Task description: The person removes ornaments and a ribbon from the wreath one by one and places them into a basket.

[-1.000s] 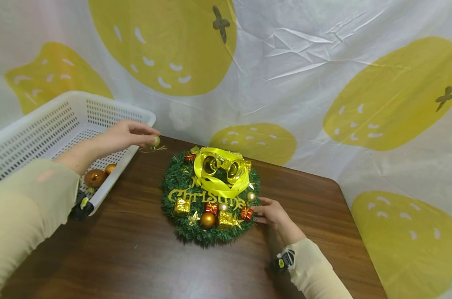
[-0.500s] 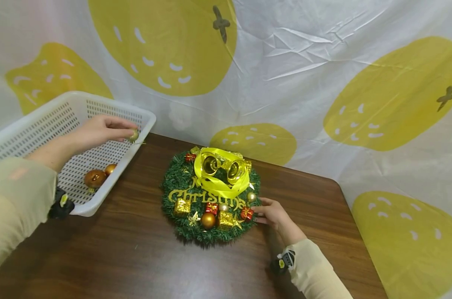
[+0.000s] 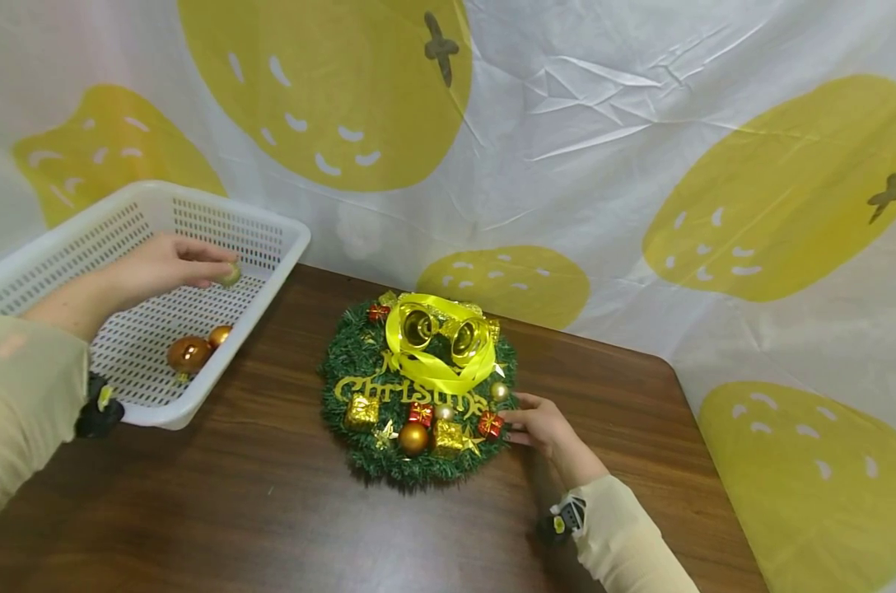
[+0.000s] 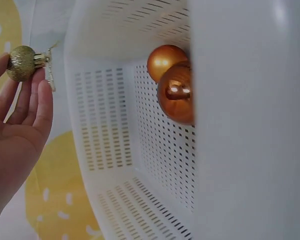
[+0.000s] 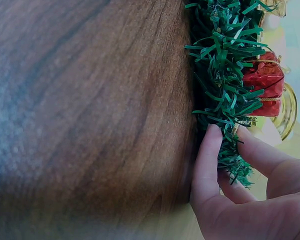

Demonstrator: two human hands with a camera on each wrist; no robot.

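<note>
A green Christmas wreath lies on the brown table, with gold bells, yellow ribbon, small gift boxes and balls. My right hand holds its right edge, fingers in the green needles. Over the white basket at the left, my left hand pinches a small gold glitter ball at its fingertips; the left wrist view shows that ball with a bit of gold wire on it. Two copper balls lie inside the basket.
The dark wooden table ends at a rounded corner on the right. A white cloth with large yellow fruit shapes hangs behind and beside the table. The basket overhangs the table's left side.
My left hand carried the small gold ball leftward from beside the wreath to over the basket. The right hand stayed on the wreath's edge.
</note>
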